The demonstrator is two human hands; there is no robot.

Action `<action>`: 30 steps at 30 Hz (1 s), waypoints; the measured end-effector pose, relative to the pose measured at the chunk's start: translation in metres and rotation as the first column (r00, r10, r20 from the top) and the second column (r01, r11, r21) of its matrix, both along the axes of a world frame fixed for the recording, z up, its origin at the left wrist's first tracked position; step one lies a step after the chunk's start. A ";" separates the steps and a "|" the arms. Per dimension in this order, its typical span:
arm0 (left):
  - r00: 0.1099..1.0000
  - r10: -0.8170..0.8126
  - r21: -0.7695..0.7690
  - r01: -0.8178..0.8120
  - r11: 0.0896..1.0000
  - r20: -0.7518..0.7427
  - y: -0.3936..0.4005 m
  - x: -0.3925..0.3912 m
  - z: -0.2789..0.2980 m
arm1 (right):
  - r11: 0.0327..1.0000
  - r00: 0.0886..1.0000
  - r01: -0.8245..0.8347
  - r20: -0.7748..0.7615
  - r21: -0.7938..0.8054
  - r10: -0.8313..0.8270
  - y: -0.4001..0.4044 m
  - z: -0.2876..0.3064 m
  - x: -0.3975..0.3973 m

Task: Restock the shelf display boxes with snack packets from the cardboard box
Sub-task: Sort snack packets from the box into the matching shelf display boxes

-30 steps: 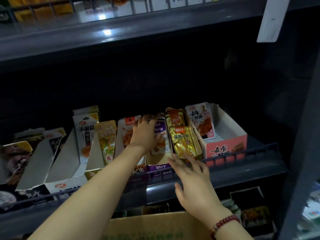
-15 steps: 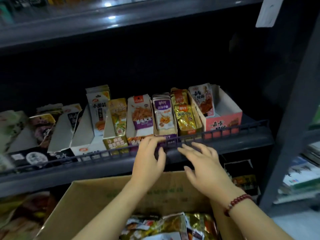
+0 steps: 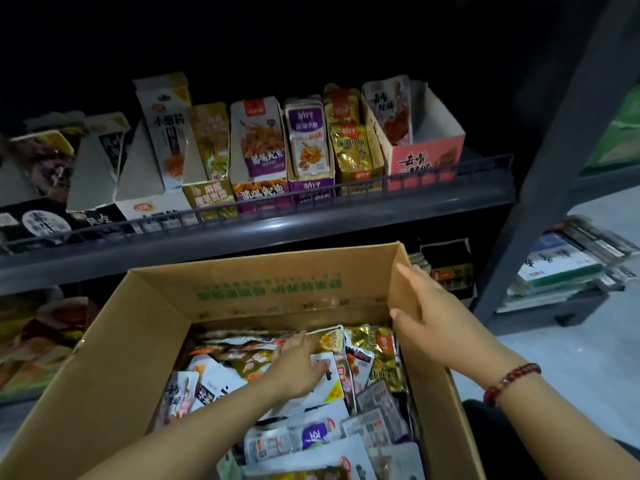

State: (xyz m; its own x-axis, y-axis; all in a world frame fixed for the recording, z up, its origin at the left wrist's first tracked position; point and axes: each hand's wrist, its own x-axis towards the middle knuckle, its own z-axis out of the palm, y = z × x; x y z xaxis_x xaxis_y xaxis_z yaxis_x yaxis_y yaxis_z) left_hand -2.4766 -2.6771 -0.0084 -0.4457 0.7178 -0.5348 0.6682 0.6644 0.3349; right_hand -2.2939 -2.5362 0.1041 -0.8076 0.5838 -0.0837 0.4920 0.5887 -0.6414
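Left hand (image 3: 298, 368) flat on snack packets (image 3: 263, 362) in cardboard box (image 3: 277, 289), grip loose, nothing held | right hand (image 3: 426, 306) on box wall, grip open | display boxes (image 3: 310, 187) above on shelf (image 3: 311, 225) | risk: mixed heap, wrong flavour grabbed; slick packets slip.

left hand (image 3: 297, 364): reaching forward, fingers flat | right hand (image 3: 426, 308): extended, fingers straight

1. Dim overall; the upper third of the frame is almost black.
2. The cardboard box (image 3: 242, 282) and the floor (image 3: 568, 344) at right are the brightest parts.
3. Foil packets (image 3: 377, 344) glint.
4. The left edge is blurred and smeared.
5. Wide-angle distortion bends the shelf rail (image 3: 263, 206) and tilts the upright at right.
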 end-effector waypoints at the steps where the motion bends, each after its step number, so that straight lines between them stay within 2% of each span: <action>1: 0.999 -0.036 -0.063 0.037 0.997 0.018 -0.001 -0.002 -0.005 | 1.000 1.000 0.001 -0.012 -0.001 -0.001 0.000 -0.002 0.001; 4: 0.989 -0.094 -0.174 0.114 0.978 0.118 -0.001 -0.012 -0.009 | 1.000 1.000 0.014 -0.027 0.018 -0.013 -0.001 -0.005 0.002; 9: 0.965 -0.164 -0.216 0.208 0.954 0.206 0.002 -0.032 0.005 | 0.997 0.999 0.026 -0.024 0.066 -0.024 -0.001 -0.006 -0.001; 11: 0.969 -0.169 -0.185 0.203 0.962 0.182 -0.001 -0.035 0.003 | 0.996 0.999 0.030 -0.016 0.078 -0.029 -0.002 -0.007 -0.003; 14: 0.985 -0.162 -0.048 0.165 0.985 0.055 0.000 -0.035 -0.007 | 0.994 0.999 0.038 -0.001 0.103 -0.038 -0.003 -0.008 -0.005; 16: 0.991 -0.122 0.026 0.121 0.992 0.060 0.001 -0.033 -0.016 | 0.993 0.999 0.046 0.002 0.111 -0.046 -0.003 -0.007 -0.005; 19: 0.984 -0.133 -0.008 0.135 0.991 0.117 0.002 -0.025 -0.029 | 0.992 0.999 0.049 0.002 0.114 -0.050 -0.003 -0.006 -0.005; 22: 0.991 -0.133 -0.047 0.134 0.990 0.031 0.008 -0.020 -0.032 | 0.991 0.999 0.046 0.005 0.123 -0.047 -0.003 -0.006 -0.006; 26: 0.991 -0.134 -0.021 0.134 0.991 0.010 0.019 -0.023 -0.022 | 0.991 0.999 0.045 0.016 0.122 -0.047 -0.003 -0.006 -0.005; 28: 0.990 -0.127 0.038 0.125 0.991 0.056 0.018 -0.027 -0.022 | 0.991 0.999 0.043 0.018 0.124 -0.046 -0.003 -0.006 -0.005; 30: 0.978 -0.060 0.015 0.058 0.998 0.198 0.012 -0.033 -0.020 | 0.991 0.999 0.043 0.017 0.125 -0.045 -0.003 -0.006 -0.005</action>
State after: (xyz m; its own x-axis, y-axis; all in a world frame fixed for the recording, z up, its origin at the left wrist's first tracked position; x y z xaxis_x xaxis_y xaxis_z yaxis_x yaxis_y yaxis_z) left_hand -2.5096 -2.6649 -0.0281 -0.2880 0.7452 -0.6014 0.6257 0.6219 0.4709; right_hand -2.2986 -2.5396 0.0985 -0.7797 0.6257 -0.0238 0.5312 0.6408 -0.5542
